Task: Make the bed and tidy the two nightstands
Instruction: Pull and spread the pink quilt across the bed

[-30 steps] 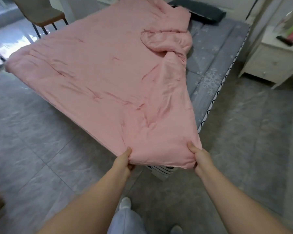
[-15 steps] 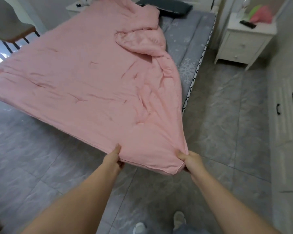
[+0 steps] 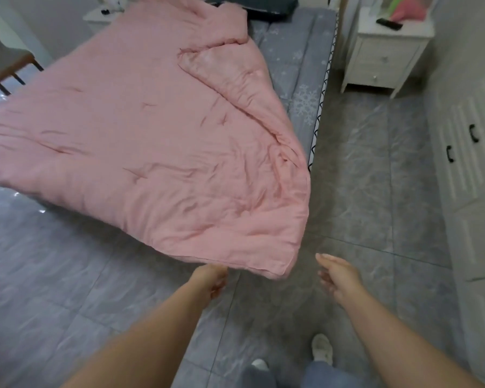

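Hanging loose w/ nothing held, left hand [image 3: 212, 280] & right hand [image 3: 338, 277] just off quilt [image 3: 157, 152].

One quilt [image 3: 140, 152], two nightstands [image 3: 387, 54] (left blurred), one pillow [image 3: 261, 7].

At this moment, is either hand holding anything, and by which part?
Nothing is held. The right hand is open, clear of the pink quilt. The left hand hangs just below the quilt's near edge, fingers loosely curled.

Head view (wide-angle), angled down, seemingly bed-foot [image 3: 277, 264].
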